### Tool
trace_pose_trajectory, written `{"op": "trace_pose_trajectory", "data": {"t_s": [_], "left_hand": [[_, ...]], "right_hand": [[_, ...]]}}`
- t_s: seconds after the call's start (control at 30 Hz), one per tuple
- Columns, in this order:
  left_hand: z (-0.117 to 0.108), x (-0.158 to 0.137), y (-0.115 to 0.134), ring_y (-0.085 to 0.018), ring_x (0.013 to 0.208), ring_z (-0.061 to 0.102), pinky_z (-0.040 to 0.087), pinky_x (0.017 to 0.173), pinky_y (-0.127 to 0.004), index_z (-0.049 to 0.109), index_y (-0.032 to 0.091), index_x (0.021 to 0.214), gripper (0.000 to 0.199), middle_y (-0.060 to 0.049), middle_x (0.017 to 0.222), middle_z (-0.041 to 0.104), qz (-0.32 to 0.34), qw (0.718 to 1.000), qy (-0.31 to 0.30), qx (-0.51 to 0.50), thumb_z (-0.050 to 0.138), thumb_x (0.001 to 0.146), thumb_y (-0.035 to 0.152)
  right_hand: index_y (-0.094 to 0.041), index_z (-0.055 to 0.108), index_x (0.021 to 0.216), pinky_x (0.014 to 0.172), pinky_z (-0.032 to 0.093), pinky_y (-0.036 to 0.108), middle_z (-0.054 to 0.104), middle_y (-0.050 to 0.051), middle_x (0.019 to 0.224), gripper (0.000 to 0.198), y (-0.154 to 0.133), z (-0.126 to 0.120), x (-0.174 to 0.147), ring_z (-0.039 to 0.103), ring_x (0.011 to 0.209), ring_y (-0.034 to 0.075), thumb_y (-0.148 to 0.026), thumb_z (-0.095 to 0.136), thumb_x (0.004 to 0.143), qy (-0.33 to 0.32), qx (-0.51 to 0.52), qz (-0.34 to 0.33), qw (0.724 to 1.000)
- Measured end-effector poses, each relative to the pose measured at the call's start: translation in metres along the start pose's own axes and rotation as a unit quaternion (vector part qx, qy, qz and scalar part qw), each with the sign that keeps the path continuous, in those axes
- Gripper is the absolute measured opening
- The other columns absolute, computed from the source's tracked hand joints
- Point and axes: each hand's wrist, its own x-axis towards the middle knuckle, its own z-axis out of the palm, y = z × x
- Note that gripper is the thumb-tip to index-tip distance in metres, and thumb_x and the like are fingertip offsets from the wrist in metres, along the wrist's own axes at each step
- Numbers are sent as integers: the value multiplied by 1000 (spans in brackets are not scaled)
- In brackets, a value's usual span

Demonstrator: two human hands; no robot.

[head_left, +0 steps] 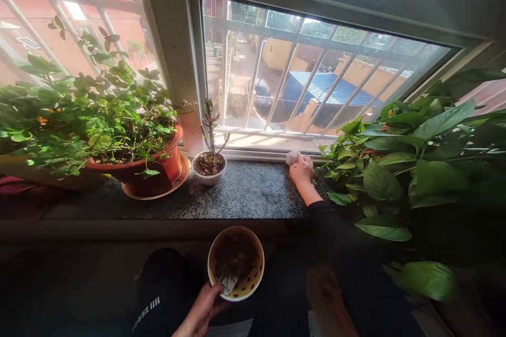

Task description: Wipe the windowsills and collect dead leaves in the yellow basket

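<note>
Left grip clasped the rim of a yellow container, held below the sill with its mouth upward and a crumpled pale scrap inside, near the thumb. Right grip was clenched around a whitish wad, probably cloth or paper, at the sill's window side, between a small white pot and a leafy plant.

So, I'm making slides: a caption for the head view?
Left hand grips a bin; right hand holds a pale wad at the windowsill.
</note>
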Motion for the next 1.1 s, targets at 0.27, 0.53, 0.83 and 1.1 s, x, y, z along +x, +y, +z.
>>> {"op": "trace_pose_trajectory", "data": {"t_s": [0.27, 0.53, 0.83, 1.1], "left_hand": [[0, 4, 5, -33, 113, 69, 54, 101, -48, 63, 12, 103, 39, -16, 102, 77, 7, 1000, -20, 0, 70, 65, 15], [-2, 1, 8, -33, 110, 70, 54, 99, -48, 64, 13, 97, 34, -15, 100, 76, 6, 1000, -4, 10, 72, 65, 17], [-5, -3, 4, -33, 111, 70, 53, 100, -47, 62, 15, 99, 36, -14, 99, 77, 24, 1000, -2, -6, 70, 63, 18], [4, -8, 10, -34, 113, 69, 53, 101, -47, 62, 15, 94, 36, -14, 94, 77, 14, 1000, -4, 6, 73, 61, 17]], "right_hand": [[-26, 55, 146, 92, 42, 38, 56, 12, 133, 59, -17, 5, -7, 51, 114, 29, -18, 51, 87, -12, 18, -100, 995], [-26, 53, 147, 91, 42, 37, 56, 13, 132, 61, -57, 12, -19, 51, 113, 29, -19, 52, 87, -22, 38, -107, 993], [-23, 54, 147, 91, 42, 38, 55, 15, 132, 59, -31, 3, -10, 51, 113, 30, -17, 52, 88, -16, 25, -64, 998], [-27, 57, 142, 97, 45, 32, 56, 9, 133, 60, -66, 12, -22, 53, 116, 25, -18, 53, 83, -71, 92, -148, 982]]}}
